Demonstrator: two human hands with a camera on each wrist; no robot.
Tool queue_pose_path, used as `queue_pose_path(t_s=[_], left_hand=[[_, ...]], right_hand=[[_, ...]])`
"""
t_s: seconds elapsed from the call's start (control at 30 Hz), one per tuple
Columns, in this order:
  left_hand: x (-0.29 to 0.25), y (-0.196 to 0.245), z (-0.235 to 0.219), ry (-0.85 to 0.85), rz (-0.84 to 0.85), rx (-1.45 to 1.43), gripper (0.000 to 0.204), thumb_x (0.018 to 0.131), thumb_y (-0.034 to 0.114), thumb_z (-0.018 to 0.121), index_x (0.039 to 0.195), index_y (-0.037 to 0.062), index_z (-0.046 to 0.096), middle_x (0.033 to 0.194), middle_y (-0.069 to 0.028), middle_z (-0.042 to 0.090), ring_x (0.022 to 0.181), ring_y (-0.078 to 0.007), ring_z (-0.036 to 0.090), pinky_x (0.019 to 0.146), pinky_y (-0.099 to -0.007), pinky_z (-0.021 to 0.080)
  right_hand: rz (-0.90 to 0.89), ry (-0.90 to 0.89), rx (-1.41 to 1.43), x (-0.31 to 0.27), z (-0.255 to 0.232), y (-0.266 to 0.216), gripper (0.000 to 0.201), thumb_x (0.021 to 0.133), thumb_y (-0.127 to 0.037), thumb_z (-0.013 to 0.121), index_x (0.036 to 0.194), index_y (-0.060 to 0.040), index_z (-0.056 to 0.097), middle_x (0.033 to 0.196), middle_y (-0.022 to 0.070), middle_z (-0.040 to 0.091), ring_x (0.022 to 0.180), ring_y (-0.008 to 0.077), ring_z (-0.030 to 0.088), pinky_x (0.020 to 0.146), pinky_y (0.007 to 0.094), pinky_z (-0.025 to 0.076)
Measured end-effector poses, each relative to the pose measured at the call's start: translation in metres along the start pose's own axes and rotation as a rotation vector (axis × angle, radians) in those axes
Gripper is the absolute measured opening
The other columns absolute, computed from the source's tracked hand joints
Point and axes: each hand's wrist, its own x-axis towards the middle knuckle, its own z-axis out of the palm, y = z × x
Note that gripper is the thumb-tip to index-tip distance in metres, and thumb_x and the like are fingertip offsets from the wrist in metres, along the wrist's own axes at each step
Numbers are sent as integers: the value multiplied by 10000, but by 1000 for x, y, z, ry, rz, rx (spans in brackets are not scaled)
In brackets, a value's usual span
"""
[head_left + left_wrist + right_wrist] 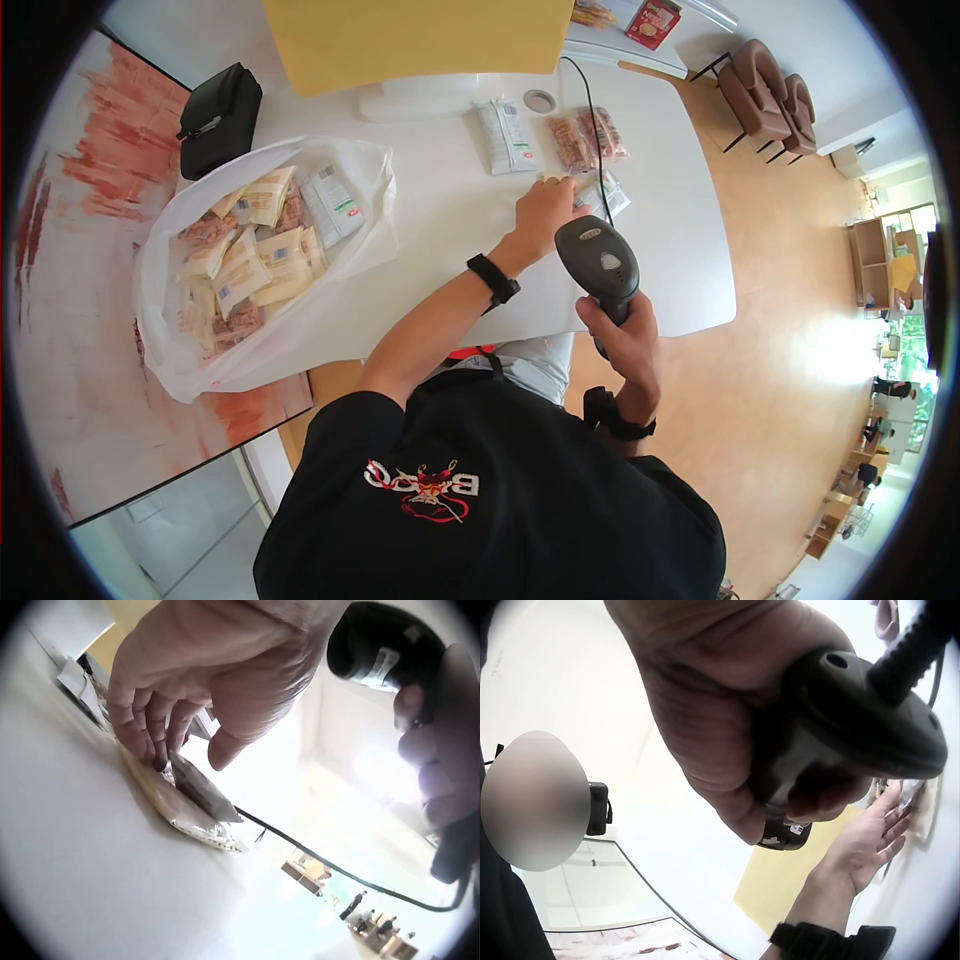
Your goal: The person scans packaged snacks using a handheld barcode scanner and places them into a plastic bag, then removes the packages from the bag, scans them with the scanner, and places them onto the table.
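My left hand (545, 212) (217, 667) is over the table, its fingertips touching a small silver-white packet (608, 197) (201, 787). The thumb stands apart from the fingers, beside the packet's upper edge. In the left wrist view a pale, glossy packet (176, 810) lies under the silver one. My right hand (632, 345) (712, 720) grips the handle of a black corded scanner (598, 262) (847, 712), held above the table edge, right of the left hand. Beyond the left hand lie a white packet (507, 137) and reddish-brown packets (573, 143).
A white plastic bag (365, 165) of several cream, white and reddish packets stands open at the left. A black case (218, 120) is behind it. A yellow panel (420, 40) rises at the back. The scanner's cable (592, 100) arches over the table (680, 220).
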Motion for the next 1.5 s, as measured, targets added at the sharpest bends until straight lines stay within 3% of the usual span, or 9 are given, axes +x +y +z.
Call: queue_pose_path(t_s=[0.27, 0.33, 0.43, 0.5, 0.6, 0.9, 1.03, 1.2, 1.5], left_hand=[[-8, -3, -15, -233, -149, 117, 388, 812, 346, 685, 996, 6, 649, 975, -182, 695, 937, -365, 663, 788, -463, 515], [-31, -23, -22, 239, 16, -19, 390, 781, 381, 686, 898, 10, 659, 797, -220, 651, 778, -427, 650, 728, -464, 529], [-64, -30, -84, 69, -212, -349, 298, 799, 289, 693, 933, 25, 654, 808, -142, 659, 735, -309, 657, 691, -390, 518], [-84, -42, -108, 56, -359, -873, 177, 819, 187, 704, 924, 73, 618, 813, -9, 624, 702, -127, 595, 650, -289, 472], [-110, -42, -134, 89, -450, -1008, 166, 824, 111, 709, 923, 125, 576, 818, 73, 572, 729, -17, 514, 625, -212, 404], [-132, -62, -131, 112, -444, -1180, 194, 824, 115, 704, 951, 144, 559, 825, 72, 565, 729, -17, 503, 622, -210, 379], [-130, -57, -126, 142, -429, -1158, 271, 825, 117, 707, 1060, 118, 573, 907, 55, 592, 774, -22, 521, 641, -205, 392], [-130, -56, -122, 112, -391, -1176, 489, 834, 120, 714, 1282, 36, 537, 1114, -30, 640, 982, -105, 604, 841, -261, 485], [-139, -55, -118, 178, -418, -1194, 440, 876, 104, 684, 1281, 7, 542, 1173, -65, 640, 1060, -150, 614, 926, -323, 516]], right_hand=[[114, 37, -52, 4, -3, -5, 298, 833, -227, 740, 975, 14, 638, 736, 20, 608, 678, 101, 543, 622, 289, 448], [100, 40, -30, 7, -2, 0, 284, 835, -225, 738, 956, 11, 638, 710, 13, 597, 649, 93, 533, 598, 282, 439], [105, 42, 55, 10, -1, 6, 251, 833, -215, 740, 912, 0, 638, 671, -3, 582, 615, 74, 516, 571, 267, 420], [52, 32, 97, 13, 3, 3, 129, 865, -142, 683, 874, -22, 638, 652, -15, 569, 593, 58, 516, 557, 241, 405], [50, -35, 105, 18, 9, 2, 242, 827, -215, 757, 877, -8, 641, 671, -11, 587, 612, 67, 525, 569, 257, 420], [63, -195, -38, 15, 20, -9, 320, 816, -219, 772, 1018, 4, 662, 841, 13, 665, 792, 95, 587, 729, 279, 478], [5, -246, -15, 8, 29, -20, 205, 841, -175, 742, 931, -19, 647, 724, -22, 608, 667, 69, 545, 613, 254, 442], [-16, -362, -52, 6, 40, -22, 350, 820, -179, 754, 1093, 7, 642, 921, 78, 694, 858, 126, 614, 805, 311, 499], [-22, -405, -81, 4, 53, -32, 370, 799, -173, 773, 1097, 2, 640, 929, 75, 699, 867, 127, 618, 812, 312, 496]])
